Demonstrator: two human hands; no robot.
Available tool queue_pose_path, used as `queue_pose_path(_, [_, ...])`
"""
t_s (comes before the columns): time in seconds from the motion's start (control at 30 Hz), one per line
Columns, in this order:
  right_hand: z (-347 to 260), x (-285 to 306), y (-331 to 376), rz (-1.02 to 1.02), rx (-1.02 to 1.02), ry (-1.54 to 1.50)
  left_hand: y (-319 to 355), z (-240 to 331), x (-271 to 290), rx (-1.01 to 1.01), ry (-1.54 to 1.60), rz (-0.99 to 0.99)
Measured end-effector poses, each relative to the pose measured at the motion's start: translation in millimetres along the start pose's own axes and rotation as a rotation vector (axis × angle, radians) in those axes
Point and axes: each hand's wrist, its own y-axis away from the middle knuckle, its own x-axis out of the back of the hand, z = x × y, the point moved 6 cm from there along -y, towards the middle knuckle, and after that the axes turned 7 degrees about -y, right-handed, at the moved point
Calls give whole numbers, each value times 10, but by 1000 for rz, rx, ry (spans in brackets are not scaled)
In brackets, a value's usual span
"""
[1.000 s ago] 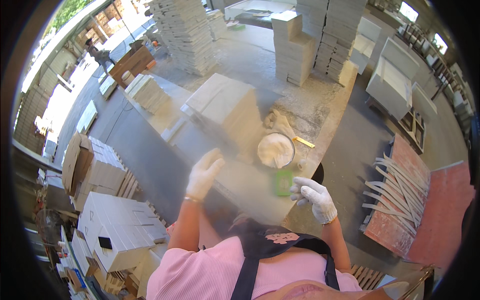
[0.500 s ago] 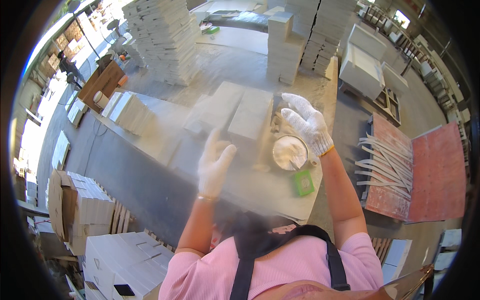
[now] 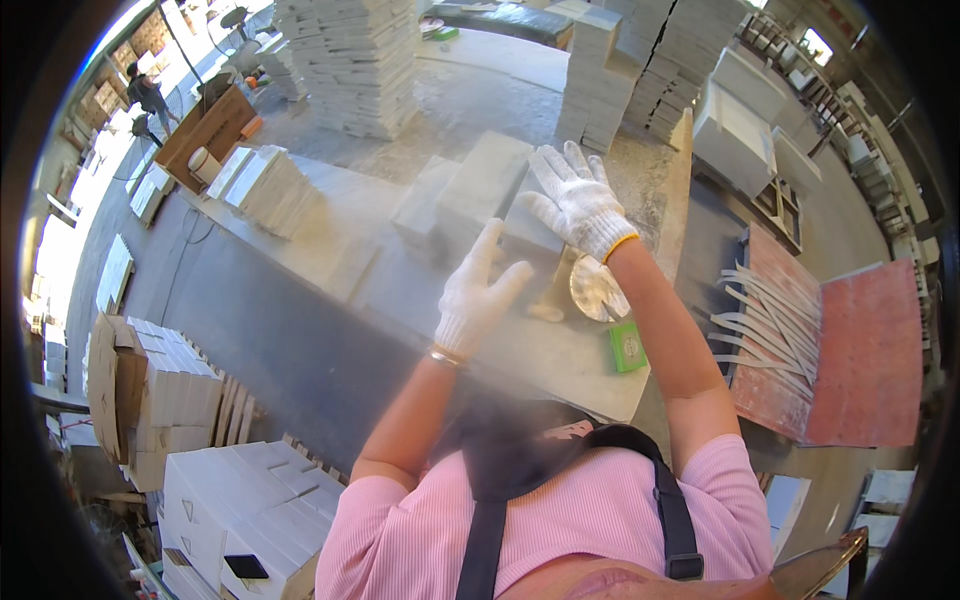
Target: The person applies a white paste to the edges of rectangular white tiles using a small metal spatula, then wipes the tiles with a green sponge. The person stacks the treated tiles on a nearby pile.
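Note:
My left hand (image 3: 478, 298), in a white knit glove, is held over the pale worktable (image 3: 575, 370) with its fingers apart and nothing in them. Its fingertips reach toward the near side of a pale rectangular block (image 3: 486, 186). Another such block (image 3: 422, 205) lies to its left. My right hand (image 3: 582, 205), gloved too with a yellow cuff, spreads its fingers at the right end of the blocks and partly hides one; whether it touches cannot be made out. Below its wrist sits a round tub (image 3: 598, 288) of white material, partly hidden by my forearm. A small green box (image 3: 628, 347) lies nearer me.
Tall stacks of pale slabs (image 3: 350, 70) rise at the far side, with more slabs (image 3: 268, 190) at the table's left. White strips (image 3: 765, 325) lie on a red board (image 3: 868, 350) to the right. Boxes (image 3: 245, 510) carry a dark phone (image 3: 246, 567). A person (image 3: 148, 95) is far left.
My left hand has moved right and away from me toward the blocks. My right hand has shifted left over the right end of the blocks, its fingers spreading wider.

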Motion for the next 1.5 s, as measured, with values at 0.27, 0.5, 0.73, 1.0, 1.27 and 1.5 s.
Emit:
queue_pose_path(0.27, [-474,-85,847,-34,418,-110,-55,-97,-61,-102,173,14])
queue_pose_path(0.5, [-20,141,154,-8,284,-234,-27,-164,-86,-64,277,-4])
queue_pose_path(0.73, [-23,22,-145,137,221,69,2,-193,-88,-27,287,-39])
queue_pose_path(1.0, [-503,-9,792,88,547,-182,25,-190,-96,-97,342,33])
queue_pose_path(1.27, [122,363,689,190,266,-795,247,-78,-51,-13,277,101])
queue_pose_path(1.5, [598,167,205,310,-48,-608,303,112,-74,38,283,44])
